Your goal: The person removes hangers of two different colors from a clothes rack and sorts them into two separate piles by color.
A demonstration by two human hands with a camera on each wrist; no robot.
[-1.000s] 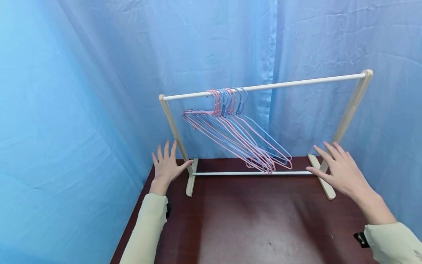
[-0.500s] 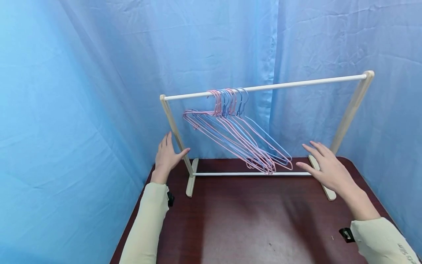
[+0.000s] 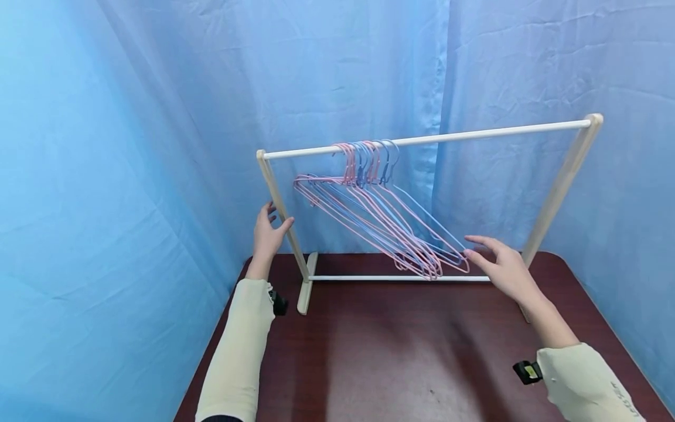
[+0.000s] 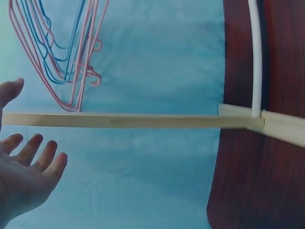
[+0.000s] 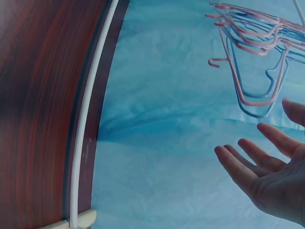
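Left hand (image 3: 268, 236) wide, thumb and fingers on two sides of wooden post (image 3: 275, 190); can't tell if touching. Right hand (image 3: 503, 268) wide too, fingertips just beside low right ends of pink and blue hangers (image 3: 391, 227), small gap in right wrist view. Hangers hang in bunch from white top bar (image 3: 474, 134), between both hands

Head view high, facing forward and down over rack (image 3: 474, 134); wrist views closer, turned sideways, sharing hangers (image 3: 387, 220).
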